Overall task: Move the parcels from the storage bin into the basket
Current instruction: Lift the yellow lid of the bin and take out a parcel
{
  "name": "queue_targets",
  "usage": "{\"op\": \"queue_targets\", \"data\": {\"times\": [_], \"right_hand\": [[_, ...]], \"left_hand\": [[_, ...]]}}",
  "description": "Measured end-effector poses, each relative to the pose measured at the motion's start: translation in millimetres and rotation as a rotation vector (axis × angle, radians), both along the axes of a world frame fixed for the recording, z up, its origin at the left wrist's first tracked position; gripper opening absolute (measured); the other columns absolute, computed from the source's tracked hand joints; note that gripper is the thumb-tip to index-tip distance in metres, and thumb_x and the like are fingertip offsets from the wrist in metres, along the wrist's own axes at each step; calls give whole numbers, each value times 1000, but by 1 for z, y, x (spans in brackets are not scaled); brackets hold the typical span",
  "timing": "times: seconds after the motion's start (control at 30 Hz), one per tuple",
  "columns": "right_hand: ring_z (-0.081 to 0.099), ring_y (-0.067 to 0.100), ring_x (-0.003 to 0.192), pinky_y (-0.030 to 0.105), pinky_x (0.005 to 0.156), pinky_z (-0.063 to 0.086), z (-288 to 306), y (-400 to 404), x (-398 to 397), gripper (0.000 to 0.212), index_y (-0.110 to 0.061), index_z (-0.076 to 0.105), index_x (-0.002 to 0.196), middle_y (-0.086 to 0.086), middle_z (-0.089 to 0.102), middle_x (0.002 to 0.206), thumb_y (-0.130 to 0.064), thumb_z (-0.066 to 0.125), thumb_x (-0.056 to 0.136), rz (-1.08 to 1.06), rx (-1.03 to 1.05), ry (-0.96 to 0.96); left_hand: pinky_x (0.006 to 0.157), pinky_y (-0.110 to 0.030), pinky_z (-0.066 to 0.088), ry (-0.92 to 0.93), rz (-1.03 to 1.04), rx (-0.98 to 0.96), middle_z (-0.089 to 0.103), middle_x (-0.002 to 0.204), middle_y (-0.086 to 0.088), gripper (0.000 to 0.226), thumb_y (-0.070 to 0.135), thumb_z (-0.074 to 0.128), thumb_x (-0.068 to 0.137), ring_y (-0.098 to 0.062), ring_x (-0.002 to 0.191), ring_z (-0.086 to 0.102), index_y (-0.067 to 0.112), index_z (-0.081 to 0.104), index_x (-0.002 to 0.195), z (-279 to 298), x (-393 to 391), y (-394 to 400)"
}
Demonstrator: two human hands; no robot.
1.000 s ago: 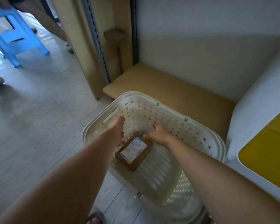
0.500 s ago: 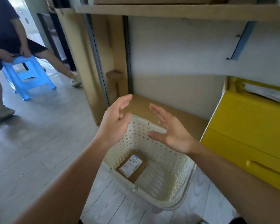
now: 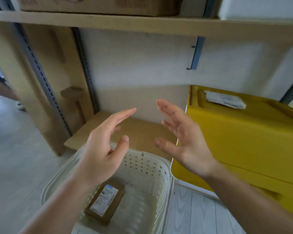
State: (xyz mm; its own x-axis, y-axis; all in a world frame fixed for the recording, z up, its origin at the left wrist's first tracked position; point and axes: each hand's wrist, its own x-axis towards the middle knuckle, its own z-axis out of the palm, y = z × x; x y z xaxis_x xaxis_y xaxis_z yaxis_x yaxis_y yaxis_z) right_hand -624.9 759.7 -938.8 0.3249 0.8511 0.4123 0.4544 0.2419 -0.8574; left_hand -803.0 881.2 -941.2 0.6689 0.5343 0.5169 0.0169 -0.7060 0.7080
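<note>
**Both hands raised empty above the basket; one parcel lying inside**

A cream perforated basket [image 3: 161, 179] is seen at the lower centre of the frame, standing on pale floorboards. On its bottom a brown cardboard parcel [image 3: 105, 204] with a white printed label is laid flat, partly overlapped by the left forearm. The left hand [image 3: 103, 147] is held above the basket's far rim, in the centre of the frame, with its fingers stretched forward and slightly spread and the thumb apart; nothing is held in it. The right hand [image 3: 183, 139] is raised just right of centre, palm turned toward the left hand, fingers straight and fanned, likewise empty. A gap is left between the two hands.

A yellow storage bin [image 3: 240, 141] is seen at the right of the frame, just beside the basket. On its top a pale, soft-looking packet [image 3: 224, 99] is lying in a shallow recess. Behind the hands a low wooden shelf board [image 3: 139, 132] is visible against a white back panel. Along the upper edge a higher shelf [image 3: 142, 22] is loaded with a cardboard box [image 3: 98, 5].
</note>
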Motion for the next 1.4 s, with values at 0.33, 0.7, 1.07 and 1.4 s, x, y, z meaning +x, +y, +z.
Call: {"op": "queue_targets", "data": {"times": [0.33, 0.7, 1.07, 1.4], "right_hand": [[38, 0, 145, 39, 114, 44, -4, -105, 49, 90, -25, 36, 157, -14, 45, 156, -19, 81, 79, -292, -125, -233], [23, 2, 152, 37, 122, 33, -10, -188, 93, 97, -30, 31, 159, -17, 28, 165, -25, 86, 79, -454, -324, -551], [7, 36, 157, 65, 118, 19, -40, -181, 112, 119, -18, 23, 161, 7, 18, 170, -54, 85, 67, -566, -398, -1234], [19, 32, 156, 67, 118, 23, -35, -188, 115, 104, -17, 35, 157, 6, 31, 166, -46, 83, 69, -479, -267, -1274]], "left_hand": [[113, -39, 44, -1, -284, 27, 55, 146, 15, 56, 15, 57, 92, -2, 139, 47, 20, 49, 147, 1, 94, -58], [115, -17, 35, 43, -389, 193, 52, 149, 11, 56, 15, 60, 90, 2, 142, 41, 19, 51, 145, -1, 145, -126], [121, -60, 24, 87, -233, 272, 32, 162, 11, 60, 25, 60, 87, -7, 154, 19, 25, 49, 145, -11, 146, -111], [127, -34, 3, 99, -114, 68, -4, 170, 10, 88, 40, 50, 93, 1, 154, -5, 20, -1, 162, -37, 139, -82]]}}
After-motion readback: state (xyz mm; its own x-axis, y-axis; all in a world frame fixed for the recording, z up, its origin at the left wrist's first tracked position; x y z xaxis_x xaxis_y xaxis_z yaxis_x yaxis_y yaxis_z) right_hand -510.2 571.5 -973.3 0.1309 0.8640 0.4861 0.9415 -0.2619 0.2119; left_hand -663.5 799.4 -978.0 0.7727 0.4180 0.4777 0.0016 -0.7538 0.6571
